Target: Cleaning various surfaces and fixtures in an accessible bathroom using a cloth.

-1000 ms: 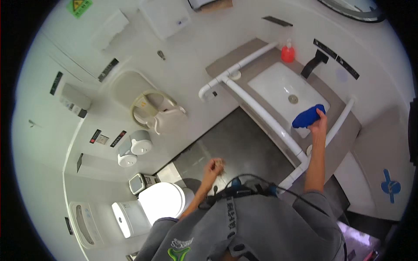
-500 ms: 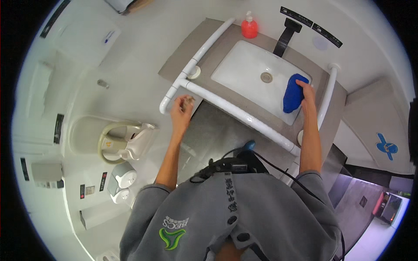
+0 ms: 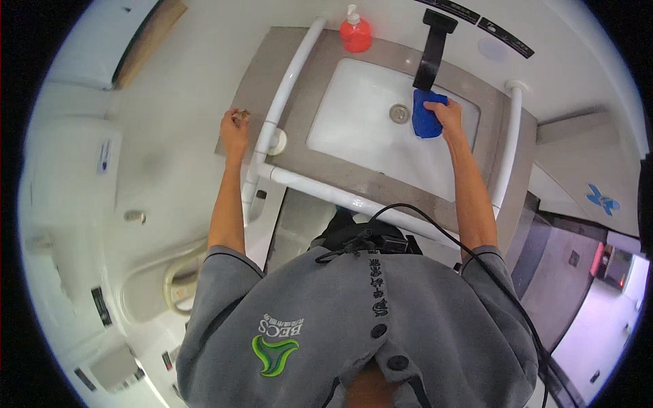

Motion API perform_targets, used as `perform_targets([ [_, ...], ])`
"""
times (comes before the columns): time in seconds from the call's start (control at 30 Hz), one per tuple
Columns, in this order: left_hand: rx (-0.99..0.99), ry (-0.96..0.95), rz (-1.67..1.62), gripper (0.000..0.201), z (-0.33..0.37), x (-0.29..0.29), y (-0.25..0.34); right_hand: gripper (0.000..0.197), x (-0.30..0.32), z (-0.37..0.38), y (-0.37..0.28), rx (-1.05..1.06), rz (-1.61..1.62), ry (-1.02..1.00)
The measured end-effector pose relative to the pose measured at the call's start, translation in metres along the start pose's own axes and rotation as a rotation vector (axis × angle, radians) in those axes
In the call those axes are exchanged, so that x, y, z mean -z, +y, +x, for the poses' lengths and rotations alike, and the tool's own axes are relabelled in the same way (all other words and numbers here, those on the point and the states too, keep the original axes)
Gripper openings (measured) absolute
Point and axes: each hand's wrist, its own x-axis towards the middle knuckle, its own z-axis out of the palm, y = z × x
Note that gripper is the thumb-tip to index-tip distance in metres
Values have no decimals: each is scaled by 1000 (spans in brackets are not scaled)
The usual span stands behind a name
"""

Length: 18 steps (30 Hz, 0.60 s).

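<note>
A folded blue cloth [image 3: 426, 121] is pinched in my right hand [image 3: 447, 117], over the white sink basin [image 3: 354, 129]. It hangs right below the end of the black faucet [image 3: 430, 58], beside the round drain [image 3: 399, 113]. Out to the left, my left hand [image 3: 235, 137] has its fingers closed on a small crumpled brownish wad [image 3: 241, 115], whose kind I cannot make out. That hand is over the left end of the grey-brown counter [image 3: 262, 68], outside the white grab rail [image 3: 289, 81].
A soap bottle [image 3: 356, 32] with red liquid and a white pump stands behind the basin. White rails [image 3: 340, 194] run along the counter's front and right side [image 3: 511, 143]. A black cable [image 3: 469, 255] crosses before my body. A pale child seat [image 3: 178, 285] is on the left wall.
My right hand has brought the blue cloth leftward and up from the basin's right side to beneath the faucet. My left hand has moved left and farther away, still holding the wad.
</note>
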Motion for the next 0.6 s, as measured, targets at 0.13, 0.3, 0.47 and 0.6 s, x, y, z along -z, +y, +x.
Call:
perform_targets([
  [0.13, 138, -162, -57, 39, 23, -30, -30, 39, 0, 14, 16, 27, -486, 101],
  [0.3, 33, -168, -66, 46, 29, -65, -65, 40, -2, 16, 19, 131, -713, 199],
  [0.47, 112, -179, -253, 52, 28, -60, -59, 32, -16, 5, -2, 140, -410, 139],
  [0.6, 4, -19, -26, 49, 20, -37, -48, 21, -26, -2, -13, 211, -224, 183],
])
